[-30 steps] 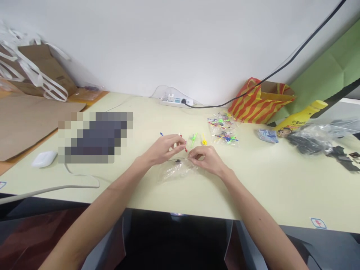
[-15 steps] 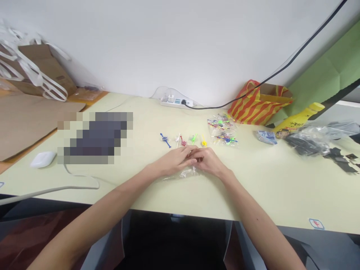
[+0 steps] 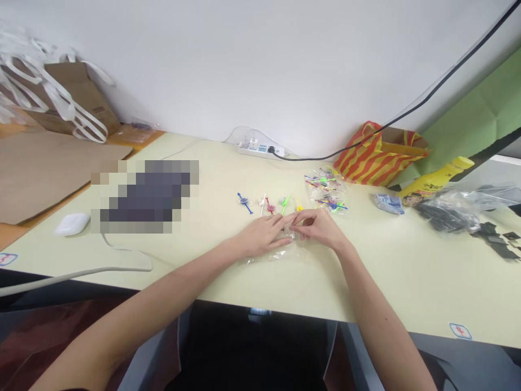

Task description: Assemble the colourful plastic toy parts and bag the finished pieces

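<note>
Head view: left hand (image 3: 262, 236) over clear bag (image 3: 272, 256), right hand (image 3: 316, 228) just beside.

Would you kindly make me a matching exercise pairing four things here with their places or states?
Things
1. clear plastic bag nearest the front edge of the desk
2. loose blue arrow-shaped piece
3. power strip
4. yellow bottle

Places or states
A. to the right of the red-and-yellow striped bag
B. has a black plug in it
C. partly under the left hand
D. left end of a row of small coloured pieces

Pairs: 1-C, 2-D, 3-B, 4-A
</note>
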A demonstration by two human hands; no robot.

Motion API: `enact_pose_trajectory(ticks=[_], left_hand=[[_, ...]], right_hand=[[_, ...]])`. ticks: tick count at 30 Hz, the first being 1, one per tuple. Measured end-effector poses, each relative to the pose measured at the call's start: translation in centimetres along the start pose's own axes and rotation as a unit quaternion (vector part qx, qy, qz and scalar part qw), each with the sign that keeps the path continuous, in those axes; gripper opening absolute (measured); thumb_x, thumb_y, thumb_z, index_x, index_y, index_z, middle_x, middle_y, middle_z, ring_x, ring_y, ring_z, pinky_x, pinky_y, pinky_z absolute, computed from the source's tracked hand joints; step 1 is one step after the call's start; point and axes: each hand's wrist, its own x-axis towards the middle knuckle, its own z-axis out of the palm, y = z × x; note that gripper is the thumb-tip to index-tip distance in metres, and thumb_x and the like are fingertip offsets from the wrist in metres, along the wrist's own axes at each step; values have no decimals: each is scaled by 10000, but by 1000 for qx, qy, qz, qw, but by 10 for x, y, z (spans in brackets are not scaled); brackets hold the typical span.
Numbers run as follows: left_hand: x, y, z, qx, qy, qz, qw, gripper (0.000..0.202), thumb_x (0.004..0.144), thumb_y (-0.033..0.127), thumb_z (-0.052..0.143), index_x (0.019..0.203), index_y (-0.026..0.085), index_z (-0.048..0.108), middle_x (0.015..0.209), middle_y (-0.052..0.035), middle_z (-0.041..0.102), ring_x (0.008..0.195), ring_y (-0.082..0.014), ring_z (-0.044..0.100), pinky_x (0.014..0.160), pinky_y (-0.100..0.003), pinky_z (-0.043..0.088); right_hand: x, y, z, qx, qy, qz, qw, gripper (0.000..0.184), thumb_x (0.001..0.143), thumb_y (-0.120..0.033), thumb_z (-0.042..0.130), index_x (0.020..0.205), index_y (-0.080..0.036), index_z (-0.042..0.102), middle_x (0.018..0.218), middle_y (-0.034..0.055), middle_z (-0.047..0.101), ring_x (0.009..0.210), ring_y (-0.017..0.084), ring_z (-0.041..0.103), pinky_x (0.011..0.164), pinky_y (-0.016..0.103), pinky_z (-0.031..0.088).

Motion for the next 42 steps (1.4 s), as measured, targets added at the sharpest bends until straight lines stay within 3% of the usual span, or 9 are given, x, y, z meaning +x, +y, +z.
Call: enact_pose_trajectory(ticks=[4,7,13,15,19,23,29,35,42], left_hand=[[-1,1,-4,37,-13,14,999,665,1028,571,391,1585,246,231,1196,-114,616,1056,-274,634,895,-380,492],[-2,2,-6,63,-22,57,996,561,1033,548,392,1515,261,382,1215,-124,610,1046,-277,641,922,-405,492],[-3,1,2,25,-3,70,997,463,991,493,518,1354,209,553,1367,-154,616,1294,-360,553,1072,-516,441],[-5,3,4,5,-1,64,998,483,986,486,523,1364,186,550,1370,-159,619,1314,-363,543,1097,-517,431],[-7,6,3,-8,12,55,998,550,983,487,522,1438,179,487,1418,-160,584,1357,-359,506,1143,-518,393],[-6,3,2,17,-5,47,999,503,979,484,533,1364,161,543,1358,-174,617,1313,-366,537,1093,-514,433],[-4,-13,-12,69,3,36,997,646,948,582,556,1479,228,457,1302,-164,584,1244,-366,552,1098,-539,413],[-3,-8,-27,8,49,78,996,501,994,521,525,1445,304,526,1286,-112,580,1215,-285,550,1164,-518,353],[2,8,-19,27,22,128,991,241,1001,391,557,1002,235,741,1400,-104,532,1379,-324,412,1183,-557,323]], right_hand=[[12,-11,-12,-6,113,8,994,214,815,-366,732,838,-152,725,740,49,723,472,122,593,449,235,443],[39,-29,2,-81,122,-41,988,145,875,-296,652,913,-169,712,884,63,750,663,153,670,629,276,524],[109,-59,73,-399,-23,-50,915,368,999,-420,552,1158,-114,679,1146,194,720,1151,317,583,987,452,410],[124,-60,95,-466,-77,-57,880,342,1000,-365,542,1111,-78,689,1148,230,705,1166,350,569,996,480,375],[139,-60,114,-470,-105,-83,872,209,950,-160,537,1013,-76,718,1092,225,716,1118,315,605,984,436,360],[131,-68,94,-396,-64,-114,909,220,969,-204,540,1090,-117,702,1090,162,720,1062,271,639,945,394,415],[70,-51,19,-99,120,-128,980,269,928,-200,611,1193,-191,656,1178,93,683,801,157,680,740,300,530],[8,4,-37,177,-1,-16,984,361,848,-315,766,1167,-228,622,1047,55,688,622,124,629,599,299,517],[-10,17,-50,276,-94,19,956,304,786,-276,843,999,-211,636,956,41,667,827,223,734,699,330,540]])
